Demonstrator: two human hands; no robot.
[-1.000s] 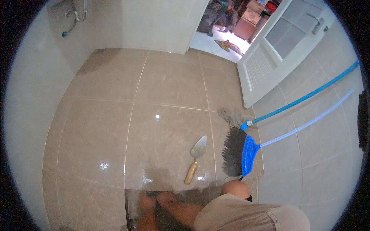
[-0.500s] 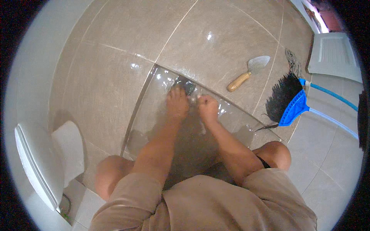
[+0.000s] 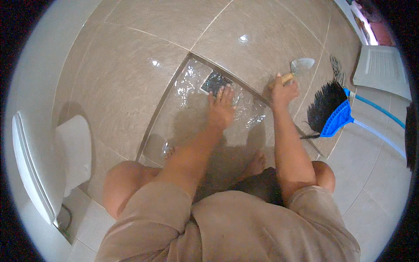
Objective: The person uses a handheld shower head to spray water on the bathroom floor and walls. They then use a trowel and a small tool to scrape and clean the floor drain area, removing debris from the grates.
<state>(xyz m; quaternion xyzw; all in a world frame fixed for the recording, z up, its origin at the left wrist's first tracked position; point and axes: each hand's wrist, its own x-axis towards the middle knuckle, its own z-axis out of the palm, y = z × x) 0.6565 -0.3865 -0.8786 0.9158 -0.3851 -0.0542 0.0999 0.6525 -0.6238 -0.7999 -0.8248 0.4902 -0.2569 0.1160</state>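
Observation:
My left hand (image 3: 221, 107) lies flat, fingers spread, on the wet sunken shower floor (image 3: 183, 118), just below a dark square drain (image 3: 215, 83). My right hand (image 3: 283, 90) is closed around the wooden handle of a trowel (image 3: 297, 69), whose metal blade rests on the beige tiles beyond the curved metal edge strip (image 3: 163, 102). I am squatting, with both knees and bare feet in view below the hands.
A blue broom (image 3: 335, 114) with black bristles lies on the tiles right of my right hand, its blue handle running to the right. A white toilet (image 3: 72, 150) stands at the left. A white door (image 3: 382, 70) is at the upper right.
Both hands were together near the drain; my right hand has since moved right and taken the trowel handle. My left hand has stayed by the drain. The view has tilted slightly.

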